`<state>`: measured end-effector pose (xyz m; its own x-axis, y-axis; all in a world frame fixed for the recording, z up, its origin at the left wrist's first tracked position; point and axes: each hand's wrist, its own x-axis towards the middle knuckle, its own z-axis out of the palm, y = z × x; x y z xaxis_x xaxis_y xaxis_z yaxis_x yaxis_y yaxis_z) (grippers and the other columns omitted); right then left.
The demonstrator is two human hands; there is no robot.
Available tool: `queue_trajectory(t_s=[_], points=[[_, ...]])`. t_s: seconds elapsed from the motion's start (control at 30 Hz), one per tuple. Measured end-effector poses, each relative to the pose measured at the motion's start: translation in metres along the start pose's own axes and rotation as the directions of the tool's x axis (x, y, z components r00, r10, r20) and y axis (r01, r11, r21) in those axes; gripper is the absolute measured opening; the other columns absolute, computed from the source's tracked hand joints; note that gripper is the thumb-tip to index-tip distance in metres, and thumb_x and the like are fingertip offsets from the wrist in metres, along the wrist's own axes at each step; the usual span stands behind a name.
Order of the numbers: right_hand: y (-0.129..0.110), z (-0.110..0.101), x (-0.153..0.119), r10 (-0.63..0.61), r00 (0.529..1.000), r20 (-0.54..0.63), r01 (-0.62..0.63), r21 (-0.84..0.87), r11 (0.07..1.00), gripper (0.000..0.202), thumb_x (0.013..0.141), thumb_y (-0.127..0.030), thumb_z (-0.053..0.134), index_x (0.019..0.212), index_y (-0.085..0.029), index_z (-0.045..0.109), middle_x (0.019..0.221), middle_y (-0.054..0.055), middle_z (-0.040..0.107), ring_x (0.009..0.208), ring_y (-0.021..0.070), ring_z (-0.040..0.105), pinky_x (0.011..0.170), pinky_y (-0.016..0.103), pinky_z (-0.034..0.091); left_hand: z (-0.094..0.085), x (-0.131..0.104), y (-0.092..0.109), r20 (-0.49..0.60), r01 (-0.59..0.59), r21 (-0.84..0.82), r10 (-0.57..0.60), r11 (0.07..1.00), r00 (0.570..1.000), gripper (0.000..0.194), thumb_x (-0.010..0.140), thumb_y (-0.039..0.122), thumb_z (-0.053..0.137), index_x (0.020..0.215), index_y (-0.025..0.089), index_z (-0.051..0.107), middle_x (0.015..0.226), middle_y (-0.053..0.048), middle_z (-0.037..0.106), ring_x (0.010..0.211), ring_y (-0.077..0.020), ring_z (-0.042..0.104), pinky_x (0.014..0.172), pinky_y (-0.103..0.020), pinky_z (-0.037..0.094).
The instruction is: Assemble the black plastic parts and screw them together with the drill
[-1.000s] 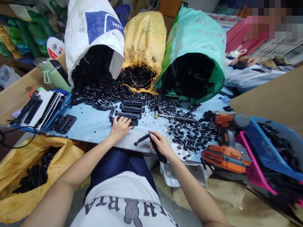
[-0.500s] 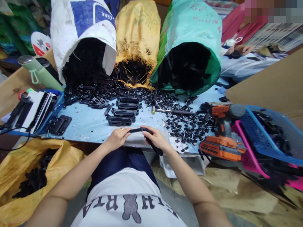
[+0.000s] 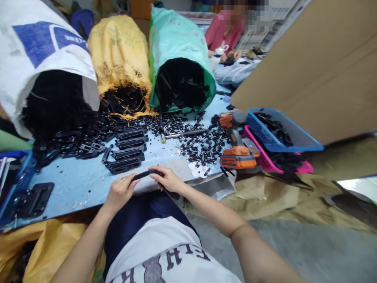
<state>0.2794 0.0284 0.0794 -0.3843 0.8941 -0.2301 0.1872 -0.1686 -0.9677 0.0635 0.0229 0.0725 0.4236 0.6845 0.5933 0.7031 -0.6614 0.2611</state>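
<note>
Both of my hands are closed on a jointed black plastic bar point(image 3: 141, 175) above the front edge of the table. My left hand point(image 3: 121, 191) pinches its left end. My right hand point(image 3: 168, 181) grips the other end, where a second dark length hangs below the fingers, partly hidden. Just beyond my left hand, several similar black plastic pieces point(image 3: 129, 151) lie stacked in a row. Small black parts and screws point(image 3: 203, 149) are scattered past my right hand, with a long thin screwdriver-like tool point(image 3: 188, 133) among them.
White point(image 3: 70, 61), yellow point(image 3: 120, 51) and green point(image 3: 179, 43) sacks open toward me, black parts inside. An orange cordless drill point(image 3: 237, 151) stands right, beside a blue basket point(image 3: 303, 143) and a pink one point(image 3: 262, 157). Tall cardboard point(image 3: 306, 70) borders the right. Another person point(image 3: 224, 33) sits beyond.
My view has swung to the right, so the table's things appear further left and more of the floor shows. Both hands still hold the black bar, its left end tilted slightly lower.
</note>
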Motion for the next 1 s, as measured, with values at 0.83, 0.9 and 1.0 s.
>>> queue_trajectory(t_s=[0.83, 0.9, 1.0], points=[[-0.036, -0.051, -0.061, 0.001, 0.962, 0.273, 0.202, -0.714, 0.670, 0.048, 0.079, -0.062, 0.052, 0.097, -0.019, 0.062, 0.075, 0.003, 0.064, 0.064, 0.0139, 0.054, 0.058, 0.021, 0.035, -0.055, -0.006, 0.030, 0.546, 0.577, -0.252, -0.378, 0.777, 0.747, 0.041, 0.071, 0.059, 0.057, 0.077, 0.020, 0.067, 0.045, 0.003, 0.057, 0.037, -0.0129, 0.053, 0.039, -0.021, 0.044], [-0.037, -0.031, -0.053, -0.055, 0.934, 0.352, 0.299, -0.692, 0.658, 0.047, 0.081, -0.061, 0.050, 0.097, -0.019, 0.061, 0.075, 0.003, 0.063, 0.064, 0.0138, 0.053, 0.058, 0.022, 0.034, -0.046, 0.001, 0.048, 0.575, 0.568, -0.275, -0.341, 0.776, 0.744, 0.040, 0.077, 0.056, 0.052, 0.078, 0.019, 0.066, 0.045, 0.004, 0.056, 0.036, -0.0118, 0.051, 0.038, -0.020, 0.042], [-0.037, -0.018, -0.048, -0.109, 0.880, 0.462, 0.400, -0.599, 0.693, 0.033, 0.086, -0.048, 0.052, 0.098, -0.018, 0.059, 0.077, 0.001, 0.063, 0.065, 0.0118, 0.053, 0.060, 0.021, 0.036, -0.045, -0.001, 0.054, 0.626, 0.594, -0.303, -0.314, 0.745, 0.713, 0.035, 0.079, 0.052, 0.052, 0.082, 0.020, 0.065, 0.046, 0.004, 0.056, 0.037, -0.0118, 0.052, 0.039, -0.020, 0.043]])
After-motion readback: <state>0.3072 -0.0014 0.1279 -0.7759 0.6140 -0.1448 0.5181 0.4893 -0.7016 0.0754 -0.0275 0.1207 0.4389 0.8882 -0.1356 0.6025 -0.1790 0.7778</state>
